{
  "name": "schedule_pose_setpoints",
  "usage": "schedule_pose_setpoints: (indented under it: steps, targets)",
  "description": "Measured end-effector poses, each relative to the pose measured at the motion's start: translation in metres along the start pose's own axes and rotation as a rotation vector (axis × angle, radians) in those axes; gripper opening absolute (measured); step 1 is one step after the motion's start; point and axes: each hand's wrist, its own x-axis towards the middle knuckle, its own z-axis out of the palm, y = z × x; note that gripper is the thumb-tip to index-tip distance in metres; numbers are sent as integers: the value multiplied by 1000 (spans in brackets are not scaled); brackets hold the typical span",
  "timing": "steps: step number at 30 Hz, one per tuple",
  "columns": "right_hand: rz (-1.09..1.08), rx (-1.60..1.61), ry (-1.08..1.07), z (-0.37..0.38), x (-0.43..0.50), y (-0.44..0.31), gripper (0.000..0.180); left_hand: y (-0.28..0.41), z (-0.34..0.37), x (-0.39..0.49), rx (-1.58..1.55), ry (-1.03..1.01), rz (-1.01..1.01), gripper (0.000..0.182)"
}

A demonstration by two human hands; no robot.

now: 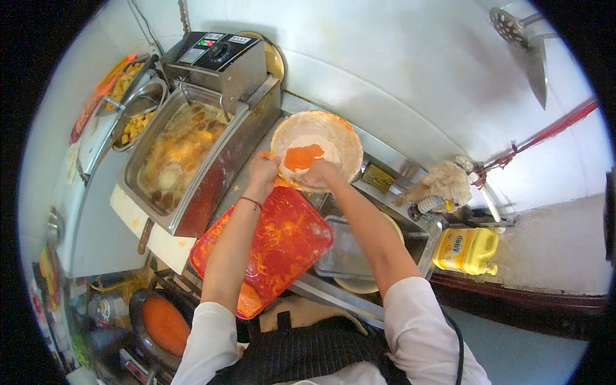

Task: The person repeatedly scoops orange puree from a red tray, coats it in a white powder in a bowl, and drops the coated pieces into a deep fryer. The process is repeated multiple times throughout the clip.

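Observation:
A round bowl [354, 144] holds white flour [323, 142], and a flat orange-coated piece of food [301, 157] lies on the flour. At the bowl's near left rim is my left hand [263, 169], its fingers curled on the edge. My right hand [318, 174] reaches into the near side of the bowl, beside the orange piece; its fingertips are partly hidden, so I cannot tell whether they grip anything. Below the bowl, under my left forearm, a red plastic tray [308, 224] is smeared with orange marinade. One more orange piece [250, 299] lies in its near corner.
On the left, an electric deep fryer [219, 67] holds bubbling oil [180, 149] with food in it. A wok [166, 327] of orange sauce stands at lower left. To the right are a sink [426, 250], a clear lid [344, 250] and a yellow jug [464, 250]. A knife [536, 72] hangs on the wall.

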Motion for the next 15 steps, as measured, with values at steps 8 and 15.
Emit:
schedule_pose_setpoints:
  steps: [8, 15]
  targets:
    - [68, 131, 156, 9, -7, -3, 60, -20, 5, 9, -86, -1, 6, 19]
    - [-84, 439, 214, 12, -9, 3, 46, -18, 4, 2, -82, -52, 27, 21]
